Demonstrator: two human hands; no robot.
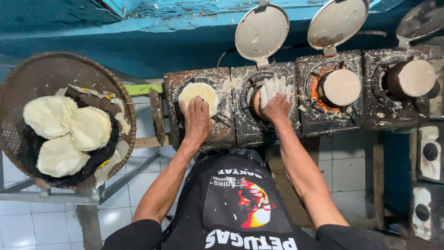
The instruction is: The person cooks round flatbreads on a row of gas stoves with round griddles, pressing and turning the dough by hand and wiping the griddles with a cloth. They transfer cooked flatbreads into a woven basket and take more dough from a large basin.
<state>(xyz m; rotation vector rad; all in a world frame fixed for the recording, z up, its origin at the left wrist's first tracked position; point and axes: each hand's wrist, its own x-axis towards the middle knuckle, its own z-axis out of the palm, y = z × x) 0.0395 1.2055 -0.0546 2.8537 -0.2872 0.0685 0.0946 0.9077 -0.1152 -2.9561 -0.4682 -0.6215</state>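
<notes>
Batter-crusted burners stand in a row of 4 along the worktop (240, 134), each carrying a small round griddle. Left hand (196, 121) lies flat and open, fingers spread, with the fingertips resting on the near edge of a pale round wafer (200, 95) that sits on the leftmost griddle. Right hand (276, 99), whitened with batter or flour, presses palm-down with fingers splayed over the 2nd griddle (256, 99); what lies beneath it is hidden, so I cannot tell whether it grips anything.

Wafers of this kind look thin, light and limp while warm, likely to tear or fold if pinched in the middle, so the sound place to take hold seems to be the rim, lifted with flat fingertips. Heat is a concern too: the 3rd burner (319, 88) glows orange around its griddle.

Behind the burners, 2 round hinged lids (262, 31) stand tipped open, their faces smeared with batter. On the left, well apart from the hands, a woven basket tray (27, 76) holds 3 stacks of finished wafers (90, 127) on a dark cloth.
</notes>
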